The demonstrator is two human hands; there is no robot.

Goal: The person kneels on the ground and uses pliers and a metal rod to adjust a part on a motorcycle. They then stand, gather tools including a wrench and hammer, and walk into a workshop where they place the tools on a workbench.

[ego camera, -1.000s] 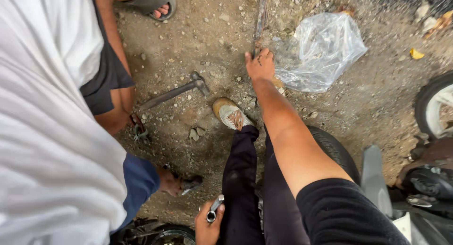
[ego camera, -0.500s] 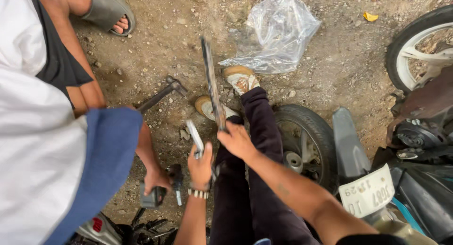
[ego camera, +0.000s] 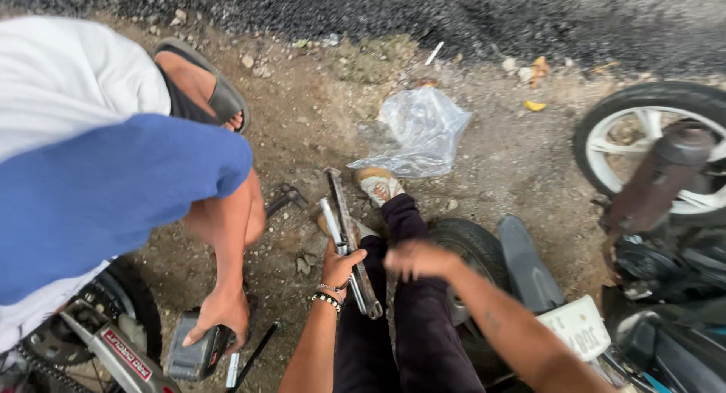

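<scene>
While left hand (ego camera: 338,266) fingers pinch two metal tools (ego camera: 349,242), right hand (ego camera: 418,258) blurred, fingers indistinct, above black trousers (ego camera: 412,317).

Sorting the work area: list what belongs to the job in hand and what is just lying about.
In hand:
left hand gripping a silver socket wrench
long flat metal bar beside it
right hand, holding nothing
black tyre under the legs

Lying about:
clear plastic bag
hammer on the dirt
yellow scraps

Dull grey metal tyre lever (ego camera: 349,234); glossy crinkled clear plastic bag (ego camera: 417,133); rough gravelly dirt ground (ego camera: 522,158).
</scene>
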